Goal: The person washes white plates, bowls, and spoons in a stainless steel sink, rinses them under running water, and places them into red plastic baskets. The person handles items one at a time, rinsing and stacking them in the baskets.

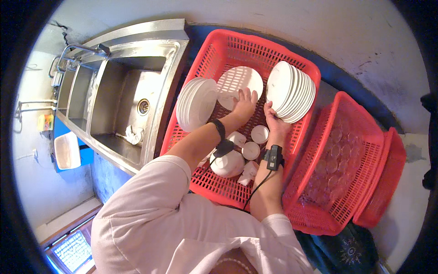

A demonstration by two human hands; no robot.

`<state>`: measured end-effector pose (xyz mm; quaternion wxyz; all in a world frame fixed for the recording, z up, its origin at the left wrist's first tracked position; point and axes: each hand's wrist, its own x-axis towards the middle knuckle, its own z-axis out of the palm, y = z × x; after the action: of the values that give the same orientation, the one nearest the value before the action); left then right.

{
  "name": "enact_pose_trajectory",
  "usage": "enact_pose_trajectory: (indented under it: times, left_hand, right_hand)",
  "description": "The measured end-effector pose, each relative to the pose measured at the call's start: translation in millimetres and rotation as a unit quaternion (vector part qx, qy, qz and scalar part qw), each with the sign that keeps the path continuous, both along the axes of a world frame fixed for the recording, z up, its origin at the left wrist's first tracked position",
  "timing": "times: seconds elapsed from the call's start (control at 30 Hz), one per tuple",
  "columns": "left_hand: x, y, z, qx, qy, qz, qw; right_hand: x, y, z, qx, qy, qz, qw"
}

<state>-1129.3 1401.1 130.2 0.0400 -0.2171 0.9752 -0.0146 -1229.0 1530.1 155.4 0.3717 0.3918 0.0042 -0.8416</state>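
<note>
My left hand (244,104) reaches over a round white plate (236,80) lying in a red plastic basket (217,198), its fingers spread at the plate's lower right edge. To the right, my right hand (275,120) grips the near lower edge of a tilted stack of white plates (296,92); part of the hand is hidden by the stack. Another stack of white plates (196,102) leans at the basket's left side. Nearer my body lie a white bowl (227,164), white cups (250,150) and other small white ware, partly behind my left forearm.
A stainless steel sink (119,99) with a faucet (82,48) and a white cloth (133,134) stands left. At right, a second red basket (369,161) holds several clear glasses (337,150). A white tub (67,150) is far left; the wall curves behind the baskets.
</note>
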Motion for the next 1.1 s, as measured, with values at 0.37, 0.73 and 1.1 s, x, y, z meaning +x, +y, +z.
enact_pose_trajectory:
  times: [0.37, 0.73, 1.1]
  left_hand:
    - [99, -21, 127, 0.207, 0.164, 0.276, 0.924]
    - [151, -45, 132, -0.024, 0.234, 0.218, 0.947]
    - [118, -53, 157, 0.034, 0.163, 0.324, 0.931]
  right_hand:
    - [2, 0, 17, -0.02, 0.005, 0.006, 1.0]
    - [-4, 2, -7, -0.025, -0.032, 0.007, 0.999]
    - [2, -1, 8, 0.018, 0.005, -0.013, 1.0]
